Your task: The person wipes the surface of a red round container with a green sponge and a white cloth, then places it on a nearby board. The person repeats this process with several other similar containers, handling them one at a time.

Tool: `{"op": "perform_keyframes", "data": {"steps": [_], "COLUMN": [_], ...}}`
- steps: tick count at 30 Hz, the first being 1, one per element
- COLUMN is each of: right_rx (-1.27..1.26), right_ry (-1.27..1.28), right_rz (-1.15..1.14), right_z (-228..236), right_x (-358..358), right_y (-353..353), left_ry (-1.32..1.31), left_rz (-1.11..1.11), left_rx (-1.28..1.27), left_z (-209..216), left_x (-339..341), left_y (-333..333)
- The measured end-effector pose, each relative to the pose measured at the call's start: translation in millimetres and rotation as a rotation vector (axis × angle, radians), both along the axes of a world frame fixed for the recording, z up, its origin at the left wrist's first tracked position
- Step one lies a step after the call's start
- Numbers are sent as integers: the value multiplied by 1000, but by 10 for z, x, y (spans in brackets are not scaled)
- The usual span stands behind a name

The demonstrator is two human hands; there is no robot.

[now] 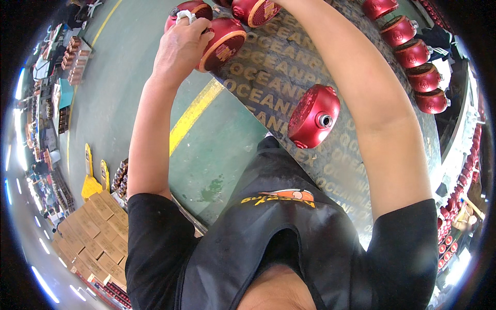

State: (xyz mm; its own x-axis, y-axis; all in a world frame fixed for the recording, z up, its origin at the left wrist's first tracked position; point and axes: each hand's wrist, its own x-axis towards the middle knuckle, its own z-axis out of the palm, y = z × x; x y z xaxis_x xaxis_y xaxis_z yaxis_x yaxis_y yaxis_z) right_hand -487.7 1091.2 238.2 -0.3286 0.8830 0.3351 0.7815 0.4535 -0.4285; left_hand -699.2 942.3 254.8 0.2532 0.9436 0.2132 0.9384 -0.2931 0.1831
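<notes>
Near the top edge, my left hand is closed, with a crumpled white cloth showing between its fingers. Its thumb side touches a round, glossy red bottle with a gold-edged, patterned face, at the table's left edge. Another red bottle sits just behind those fingers. My right forearm reaches across the table to the top edge, where the hand passes out of the picture. Beside that wrist is a red bottle with a textured face. Closer to me, one red bottle lies with its threaded neck toward me.
The dark tabletop carries repeated printed lettering. Several red bottles stand in a row along its right side. Stacked brown cartons and a yellow pallet jack are on the left. A yellow line crosses the green floor.
</notes>
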Motion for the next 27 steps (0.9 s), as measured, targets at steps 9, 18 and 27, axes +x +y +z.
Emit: {"op": "perform_keyframes", "data": {"steps": [9,18,27], "right_rx": [-101,76,76], "right_ry": [40,85,12], "right_rz": [18,-277,-918], "right_z": [871,885,883], "right_x": [944,2455,3791], "right_y": [-893,-3132,-5570], "left_ry": [67,-535,-165], "left_rz": [7,-260,-410], "left_rx": [-35,-255,89], "left_z": [56,224,-102], "left_x": [38,1003,1807], "left_y": [26,-972,-1569]}}
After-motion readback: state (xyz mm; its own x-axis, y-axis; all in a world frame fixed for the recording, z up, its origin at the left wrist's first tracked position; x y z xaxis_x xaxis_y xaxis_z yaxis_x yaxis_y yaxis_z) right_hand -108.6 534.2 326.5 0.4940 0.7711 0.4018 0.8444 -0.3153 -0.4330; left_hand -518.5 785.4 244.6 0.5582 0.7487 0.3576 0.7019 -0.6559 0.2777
